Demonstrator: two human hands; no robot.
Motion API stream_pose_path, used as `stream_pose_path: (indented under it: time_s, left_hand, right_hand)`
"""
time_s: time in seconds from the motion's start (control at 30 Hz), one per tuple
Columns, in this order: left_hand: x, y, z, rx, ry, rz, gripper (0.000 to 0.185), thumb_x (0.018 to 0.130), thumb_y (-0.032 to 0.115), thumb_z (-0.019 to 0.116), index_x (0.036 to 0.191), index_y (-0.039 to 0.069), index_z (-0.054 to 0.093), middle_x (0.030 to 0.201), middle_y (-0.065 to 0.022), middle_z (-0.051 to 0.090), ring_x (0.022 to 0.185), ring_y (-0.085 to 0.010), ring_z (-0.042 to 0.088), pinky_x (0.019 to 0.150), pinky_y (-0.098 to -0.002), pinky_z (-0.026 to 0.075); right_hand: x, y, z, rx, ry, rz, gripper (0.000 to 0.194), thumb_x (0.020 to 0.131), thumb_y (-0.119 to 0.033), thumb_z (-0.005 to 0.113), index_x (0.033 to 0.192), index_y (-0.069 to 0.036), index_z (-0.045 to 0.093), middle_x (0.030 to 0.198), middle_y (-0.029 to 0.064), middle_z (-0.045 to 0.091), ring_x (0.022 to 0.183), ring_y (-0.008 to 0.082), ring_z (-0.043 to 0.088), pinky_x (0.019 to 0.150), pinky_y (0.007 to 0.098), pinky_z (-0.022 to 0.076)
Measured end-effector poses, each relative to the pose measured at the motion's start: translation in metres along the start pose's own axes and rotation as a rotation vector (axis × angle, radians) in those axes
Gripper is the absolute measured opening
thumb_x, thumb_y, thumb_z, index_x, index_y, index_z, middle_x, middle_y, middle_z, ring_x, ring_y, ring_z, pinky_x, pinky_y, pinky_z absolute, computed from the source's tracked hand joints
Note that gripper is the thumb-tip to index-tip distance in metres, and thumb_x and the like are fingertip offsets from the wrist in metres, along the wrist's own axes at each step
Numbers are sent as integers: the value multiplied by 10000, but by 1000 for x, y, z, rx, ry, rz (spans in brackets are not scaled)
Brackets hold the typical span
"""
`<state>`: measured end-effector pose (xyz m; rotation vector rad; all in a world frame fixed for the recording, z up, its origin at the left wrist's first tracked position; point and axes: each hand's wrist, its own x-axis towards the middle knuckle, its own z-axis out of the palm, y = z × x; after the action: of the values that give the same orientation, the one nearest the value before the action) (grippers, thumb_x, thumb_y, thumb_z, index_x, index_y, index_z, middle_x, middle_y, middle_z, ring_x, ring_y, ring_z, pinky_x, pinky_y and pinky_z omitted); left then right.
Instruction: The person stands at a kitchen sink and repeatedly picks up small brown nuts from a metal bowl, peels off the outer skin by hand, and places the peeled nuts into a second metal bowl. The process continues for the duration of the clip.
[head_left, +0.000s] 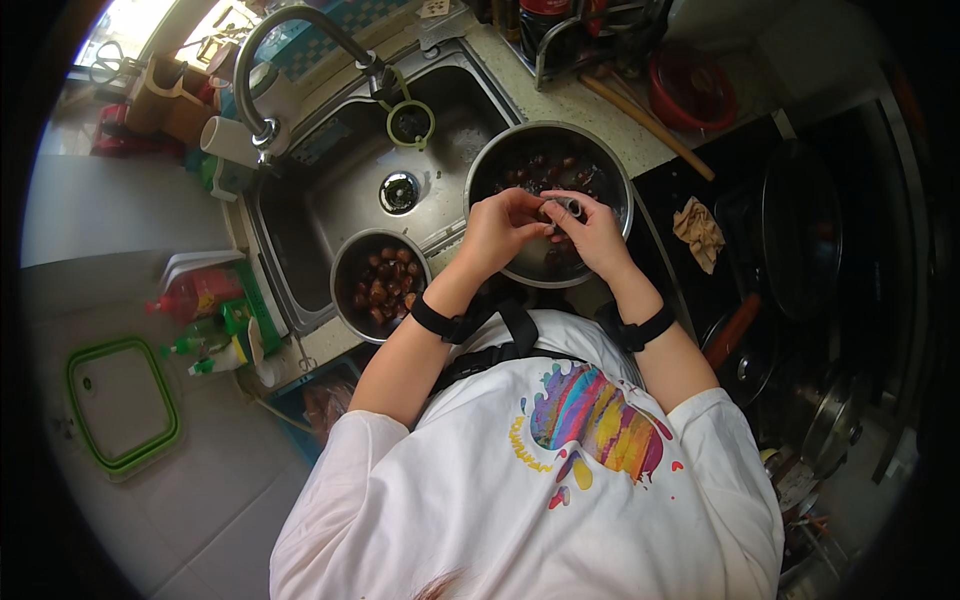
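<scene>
My left hand (499, 229) and my right hand (596, 232) meet above a large metal basin (480, 161) on the right of the sink. A small grey, tube-like tool (573, 207) is gripped in my right hand, its hollow end showing. My left fingertips pinch something small against it, mostly hidden by the fingers. In the basin, small dark-red round fruits (551, 169), perhaps jujubes, lie in water. To the left, at the counter's front edge, a smaller metal bowl (339, 289) holds several reddish-brown fruits (386, 277) of the same sort.
Behind is a steel sink (337, 172) with a curved faucet (251, 52) and a green-rimmed strainer (410, 124). A wooden rolling pin (649, 127), a red bowl (690, 90) and a crumpled cloth (699, 232) lie right. Green and red bottles (206, 292) stand left.
</scene>
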<state>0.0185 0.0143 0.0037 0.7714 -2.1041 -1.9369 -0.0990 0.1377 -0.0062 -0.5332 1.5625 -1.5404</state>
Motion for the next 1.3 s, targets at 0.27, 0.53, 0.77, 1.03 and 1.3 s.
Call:
stream_pose_path:
  time_s: [0.27, 0.53, 0.77, 1.03, 1.3]
  left_hand:
    - [-2, 10, 8, -227, 0, -63, 225, 801, -14, 707, 995, -64, 604, 887, -112, 690, 810, -161, 684, 735, -263, 560]
    - [-2, 5, 3, -254, -54, -23, 265, 817, 14, 708, 1046, -43, 588, 940, -102, 676, 829, -171, 676, 743, -270, 556]
    - [-9, 10, -21, -463, -44, -61, 310, 894, 103, 641, 1164, -14, 546, 1048, -145, 654, 887, -189, 667, 778, -281, 547]
    - [-11, 11, -35, -747, -14, -273, 413, 977, 317, 512, 1216, -20, 524, 1042, -191, 651, 886, -222, 668, 759, -294, 549]
    - [-7, 5, -34, -692, -31, -430, 374, 989, 275, 496, 1246, 6, 531, 983, -125, 662, 821, -160, 647, 741, -251, 535]
  right_hand:
    - [-6, -10, 14, -19, 153, 4, 338, 923, -305, 614, 1059, 1, 664, 881, 84, 699, 708, 90, 620, 618, 238, 495]
    - [10, 1, 7, -110, 180, 27, 337, 870, -315, 676, 971, 6, 690, 901, 113, 709, 811, 126, 647, 705, 268, 506]
    - [22, 20, 1, -842, -73, 218, 456, 832, -370, 643, 1131, -27, 608, 1138, 237, 600, 1116, 360, 551, 949, 411, 432]
    - [17, 53, 18, -1420, -75, 58, 416, 714, -61, 718, 1082, -64, 524, 1143, 219, 501, 1008, 443, 551, 834, 450, 504]
    - [26, 3, -4, -598, 124, 22, 281, 810, -173, 712, 1041, -28, 642, 929, 132, 689, 866, 191, 662, 767, 291, 501]
